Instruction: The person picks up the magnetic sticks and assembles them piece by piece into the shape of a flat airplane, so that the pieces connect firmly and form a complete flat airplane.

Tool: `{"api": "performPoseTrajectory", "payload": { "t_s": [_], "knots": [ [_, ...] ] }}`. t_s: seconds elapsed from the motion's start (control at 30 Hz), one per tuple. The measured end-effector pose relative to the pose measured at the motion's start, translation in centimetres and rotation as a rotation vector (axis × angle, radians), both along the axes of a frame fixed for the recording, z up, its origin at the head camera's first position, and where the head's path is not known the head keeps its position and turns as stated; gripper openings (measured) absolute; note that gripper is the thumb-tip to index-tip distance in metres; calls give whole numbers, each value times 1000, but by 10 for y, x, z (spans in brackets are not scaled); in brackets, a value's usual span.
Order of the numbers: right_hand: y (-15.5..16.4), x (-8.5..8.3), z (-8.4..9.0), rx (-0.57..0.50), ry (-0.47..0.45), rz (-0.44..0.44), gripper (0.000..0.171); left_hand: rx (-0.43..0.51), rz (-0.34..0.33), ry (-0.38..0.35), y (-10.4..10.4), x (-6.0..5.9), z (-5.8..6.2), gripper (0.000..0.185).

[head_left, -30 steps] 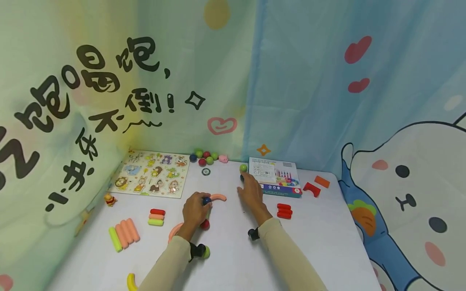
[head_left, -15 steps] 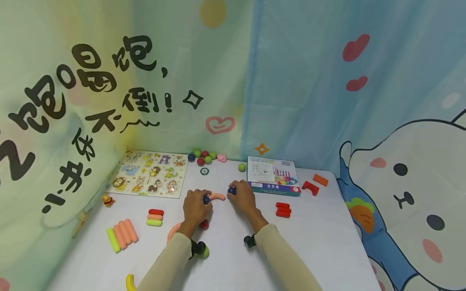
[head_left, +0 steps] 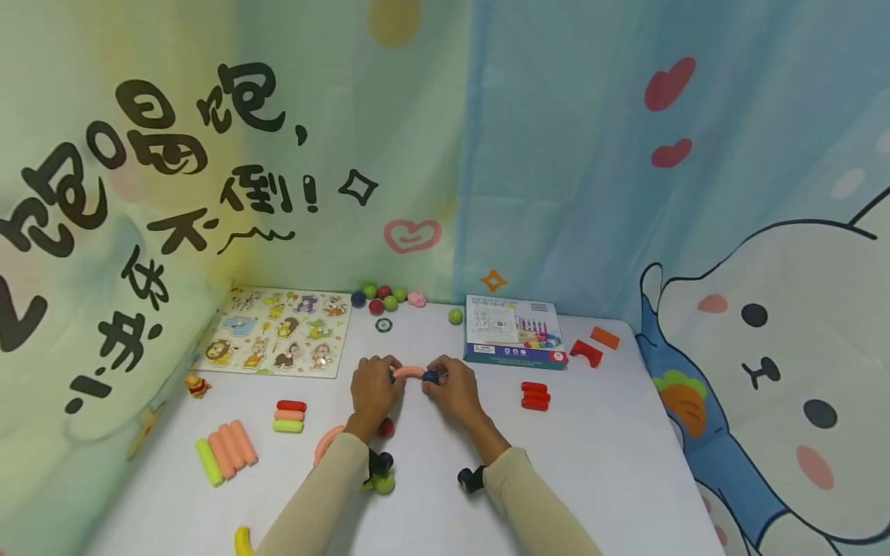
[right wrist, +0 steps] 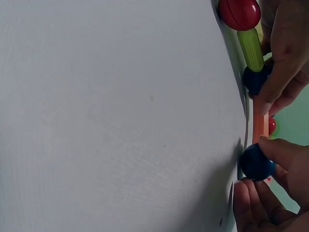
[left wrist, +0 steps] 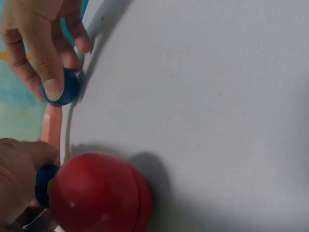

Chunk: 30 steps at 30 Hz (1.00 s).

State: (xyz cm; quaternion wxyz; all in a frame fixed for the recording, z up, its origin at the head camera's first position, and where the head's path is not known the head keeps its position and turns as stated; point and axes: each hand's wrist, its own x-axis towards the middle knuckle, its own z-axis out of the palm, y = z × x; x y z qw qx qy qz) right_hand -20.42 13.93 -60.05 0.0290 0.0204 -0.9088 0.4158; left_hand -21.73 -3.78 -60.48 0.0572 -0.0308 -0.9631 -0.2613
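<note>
My left hand [head_left: 375, 384] pinches a dark blue ball [right wrist: 253, 79] at the left end of an orange curved piece [head_left: 409, 372]. My right hand [head_left: 452, 386] pinches a second dark blue ball [head_left: 430, 377] against that piece's right end. In the right wrist view a green stick [right wrist: 252, 48] runs from the left ball to a red ball [right wrist: 239, 12]. The same red ball [left wrist: 96, 193] fills the left wrist view, close to my left hand. All of it lies on the white table [head_left: 612, 463].
An animal puzzle board [head_left: 278, 332] lies at the back left and a flat box [head_left: 511, 332] at the back right. Several balls [head_left: 381, 297] sit by the curtain. Red sticks [head_left: 534, 395], orange and green sticks [head_left: 225, 448] and a red arch [head_left: 586, 354] lie around.
My right hand came back from beside the box with a blue ball and brought it to the right end of the orange curved piece. My left hand stayed put.
</note>
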Motion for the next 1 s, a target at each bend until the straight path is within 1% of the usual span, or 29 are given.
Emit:
{"api": "performPoseTrajectory", "payload": {
  "t_s": [0.1, 0.17, 0.27, 0.33, 0.4, 0.47, 0.5, 0.53, 0.6, 0.63, 0.7, 0.77, 0.83, 0.93, 1.0],
  "knots": [
    [1, 0, 1, -14, -7, 4, 29, 26, -14, -27, -5, 3, 6, 27],
    [2, 0, 2, -15, -6, 6, 29, 59, -20, -32, -12, 7, 12, 30],
    [3, -1, 2, -20, -13, 9, 31, 118, 3, 9, -33, 18, 24, 29],
    [4, -1, 2, -25, -25, 8, 31, 142, 40, 61, -54, 29, 31, 25],
    [4, -1, 1, -30, -44, 7, 31, 132, 100, 120, -81, 43, 37, 23],
    [5, -2, 0, -36, -62, 6, 31, 108, 182, 141, -109, 59, 42, 23],
    [5, -2, 0, -37, -68, 6, 31, 87, 232, 137, -123, 67, 44, 24],
    [5, -2, -1, -39, -74, 5, 31, 62, 287, 122, -136, 75, 45, 25],
    [5, -2, -1, -41, -80, 4, 31, 10, 390, 61, -159, 90, 47, 29],
    [4, -2, -1, -42, -81, 2, 31, -17, 428, 20, -168, 97, 46, 31],
    [4, -2, -2, -42, -80, -2, 31, -71, 469, -54, -182, 107, 43, 35],
    [4, -2, -3, -39, -73, -7, 31, -92, 476, -88, -190, 113, 38, 38],
    [4, -2, -3, -39, -67, -8, 31, -99, 466, -99, -191, 116, 34, 41],
    [3, -2, -2, -43, -66, -4, 31, -96, 464, -90, -187, 114, 31, 46],
    [2, -2, -2, -44, -65, 2, 31, -107, 462, -111, -183, 111, 31, 53]
  ]
}}
